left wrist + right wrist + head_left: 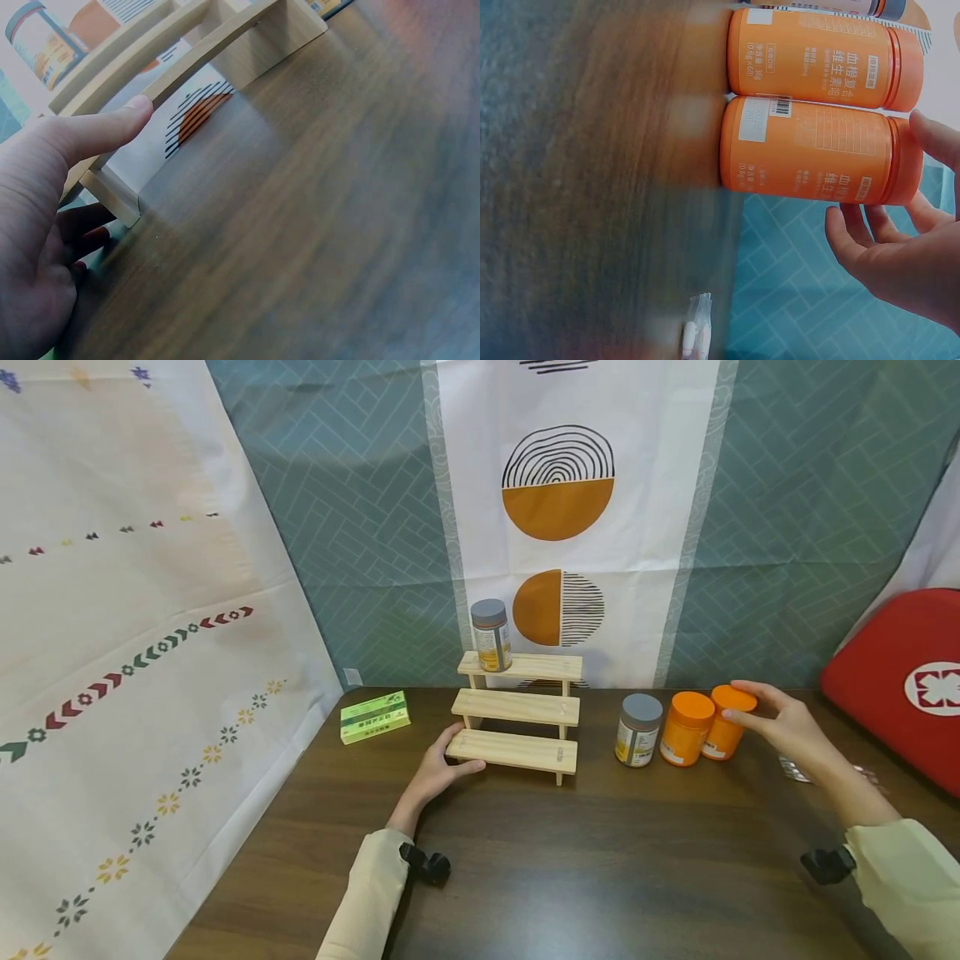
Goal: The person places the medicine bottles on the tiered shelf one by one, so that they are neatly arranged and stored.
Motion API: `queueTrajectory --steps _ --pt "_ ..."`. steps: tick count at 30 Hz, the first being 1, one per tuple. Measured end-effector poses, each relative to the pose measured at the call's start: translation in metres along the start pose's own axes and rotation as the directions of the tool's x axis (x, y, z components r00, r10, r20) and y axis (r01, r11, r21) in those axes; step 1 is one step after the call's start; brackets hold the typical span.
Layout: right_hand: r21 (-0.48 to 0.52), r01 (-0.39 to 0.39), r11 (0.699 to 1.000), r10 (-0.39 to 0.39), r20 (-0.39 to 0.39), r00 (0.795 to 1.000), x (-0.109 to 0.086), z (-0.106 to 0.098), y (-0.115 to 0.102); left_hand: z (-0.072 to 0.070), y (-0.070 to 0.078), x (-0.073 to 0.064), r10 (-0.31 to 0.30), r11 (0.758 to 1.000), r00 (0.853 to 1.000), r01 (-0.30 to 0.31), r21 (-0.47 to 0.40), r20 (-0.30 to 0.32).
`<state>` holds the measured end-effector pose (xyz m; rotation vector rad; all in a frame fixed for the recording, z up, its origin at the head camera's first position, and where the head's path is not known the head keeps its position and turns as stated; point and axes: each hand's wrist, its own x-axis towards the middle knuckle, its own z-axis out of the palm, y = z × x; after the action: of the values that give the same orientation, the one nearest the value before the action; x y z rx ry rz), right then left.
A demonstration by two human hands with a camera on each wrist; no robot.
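My left hand [433, 774] grips the left end of the lowest step of a three-step wooden display stand [517, 750]. In the left wrist view the thumb [112, 131] lies along the step's front edge, with the other fingers behind the end leg. On the top step stands a grey-capped bottle [492, 639]. My right hand [783, 731] holds the rightmost orange bottle [802, 150] around its cap, thumb on one side and fingers on the other. A second orange bottle [686, 731] stands right beside it, and another grey-capped bottle [637, 733] is to the left of that.
Left of the stand lies a green box [375, 717] on the dark wooden table [585, 868]. A red case [907, 685] with a white emblem is at the far right. Near the right forearm lies a blister pack [795, 769]. Patterned cloth [360, 527] hangs behind the table.
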<state>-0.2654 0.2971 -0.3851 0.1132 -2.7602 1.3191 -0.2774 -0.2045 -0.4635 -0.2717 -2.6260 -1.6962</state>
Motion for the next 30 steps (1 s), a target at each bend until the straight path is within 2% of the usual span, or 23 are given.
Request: queueTrajectory --steps 14,22,30 --pt "0.029 -0.028 0.999 0.029 -0.011 1.000 0.0020 0.0005 -0.0005 -0.0004 0.0003 0.0004 -0.014 1.000 1.000 0.014 0.010 -0.003" --pt "0.068 -0.026 0.997 0.029 -0.047 0.998 0.0023 -0.0010 -0.0007 -0.0004 0.0012 0.0005 -0.009 1.000 1.000 0.009 0.001 -0.003" --pt "0.049 -0.037 0.998 0.040 -0.064 0.997 0.0095 -0.0064 -0.0084 0.0001 0.0016 0.0004 -0.017 1.000 1.000 0.017 0.001 -0.005"
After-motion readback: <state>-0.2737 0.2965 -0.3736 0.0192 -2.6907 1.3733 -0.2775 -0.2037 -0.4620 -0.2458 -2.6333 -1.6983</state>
